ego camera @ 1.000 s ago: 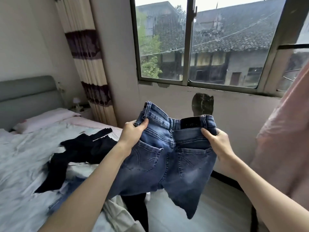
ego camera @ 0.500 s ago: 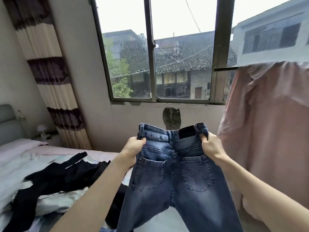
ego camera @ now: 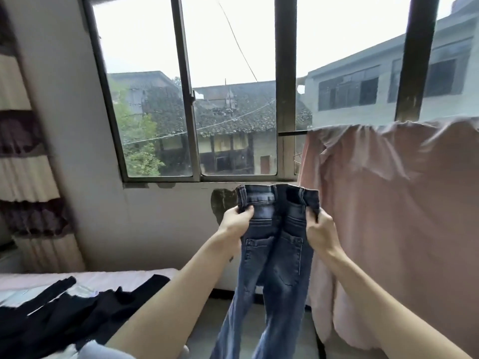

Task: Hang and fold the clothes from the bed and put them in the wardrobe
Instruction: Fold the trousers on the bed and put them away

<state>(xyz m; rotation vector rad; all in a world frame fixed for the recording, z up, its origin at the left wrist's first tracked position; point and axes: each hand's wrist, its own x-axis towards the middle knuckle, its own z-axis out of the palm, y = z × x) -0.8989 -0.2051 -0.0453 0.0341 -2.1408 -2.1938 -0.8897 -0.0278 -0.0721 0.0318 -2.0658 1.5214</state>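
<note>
Where the far left edge of the view begins, a striped curtain (ego camera: 26, 156) in cream and dark purple bands hangs beside the pale wall. Below it the bed (ego camera: 77, 277) shows a pinkish sheet, and a heap of black clothes (ego camera: 77, 314) lies spread across it toward the lower left corner. Above and to the right of the bed, a window (ego camera: 191, 99) with dark frames looks out on tiled roofs, a green tree and a grey building.

Just below the window sill, the left hand (ego camera: 234, 224) grips the left end of the waistband of a pair of blue jeans (ego camera: 274, 255), fingers curled round the denim with the thumb on the side facing the camera. The jeans are held up in the air in front of the wall, back pockets toward the camera, with both legs hanging straight down past the bottom of the view; the waistband is bunched so the two halves lie close together. The right hand (ego camera: 320, 229) pinches the right end of the waistband, fingers closed on the cloth.

Just beside the right hand, a pink cloth (ego camera: 388, 216) is draped over a horizontal rail (ego camera: 293, 133) and fills the right side of the view.
</note>
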